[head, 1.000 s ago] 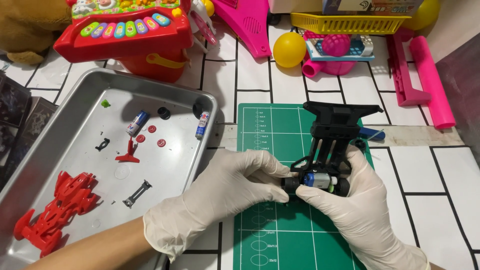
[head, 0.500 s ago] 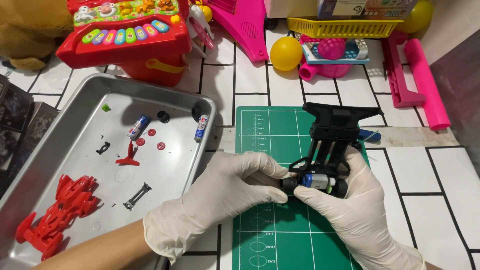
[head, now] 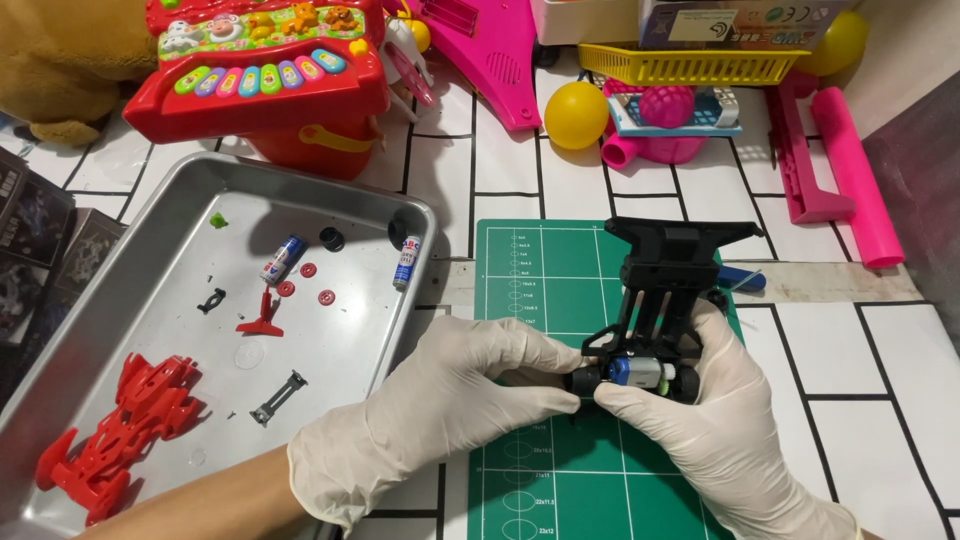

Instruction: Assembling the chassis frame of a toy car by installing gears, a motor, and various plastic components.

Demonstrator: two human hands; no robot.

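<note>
White tiles with dark grout lines cover the bench (head: 880, 390), and a green cutting mat (head: 560, 290) lies on it under both gloved hands. On the mat sits a black toy car chassis (head: 665, 290), its wide end pointing away from the person and its near end carrying a small silver and blue motor (head: 640, 372). The left hand (head: 440, 410) reaches in from the left, its fingers (head: 545, 362) closed against the near left corner of the chassis. The right hand (head: 715, 430) comes up from below on the right, its fingers (head: 625, 395) pinched on the motor end while the thumb side wraps the right edge of the chassis. Left of the mat a metal tray (head: 130, 260) holds a red car body shell (head: 115, 435) at its near left corner, a red T-shaped part (head: 262, 318), 3 small red round pieces near it, 2 small batteries (head: 405, 262), a black ring (head: 331, 238), a small green bit (head: 218, 220) and 2 dark metal clips. Behind the tray stands a red toy keyboard (head: 255, 70) with coloured keys. Farther back lie a pink plastic toy (head: 490, 50), a yellow ball (head: 576, 115), a yellow basket (head: 690, 62) and a pink rod (head: 845, 175) near the right wall.
</note>
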